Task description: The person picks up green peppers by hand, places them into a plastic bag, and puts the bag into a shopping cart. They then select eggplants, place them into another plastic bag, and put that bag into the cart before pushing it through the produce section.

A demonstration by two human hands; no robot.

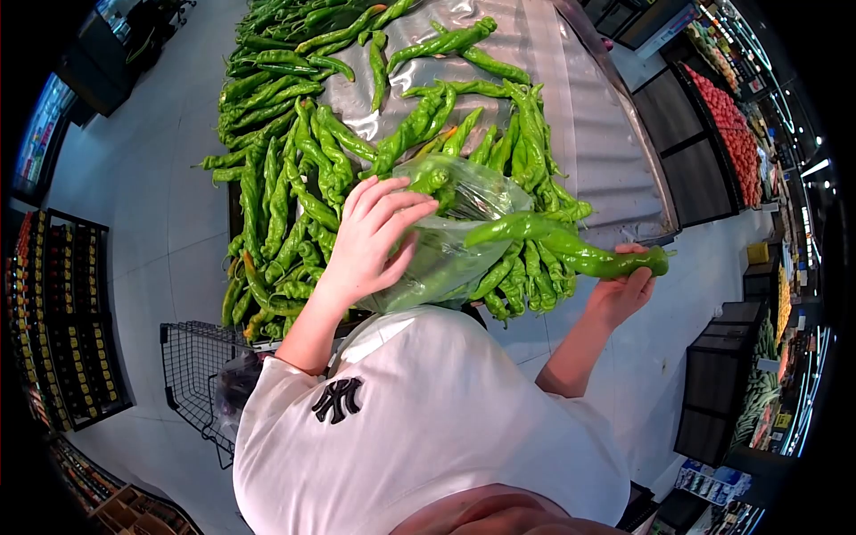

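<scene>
My left hand [376, 234] is closed on the near left side of a clear plastic bag [426, 278], its fingers curled over the edge of the bag's mouth. Green peppers show through the film inside. A long green pepper [571, 253] lies across my right hand [624, 290], gripped near its thick end between thumb and fingers. Its pointed tip reaches left, over the right side of the bag's opening. Around and behind the bag spread heaps of long, wrinkled green peppers [308, 169] on the display stand, a few of them tinged orange.
Grey sheeting [597, 125] covers the right part of the stand. A black wire shopping cart [192, 366] with a dark bag in it is at my left. Shelves of packaged goods [71, 321] line the far left. Produce displays, one with red produce [724, 120], run along the right.
</scene>
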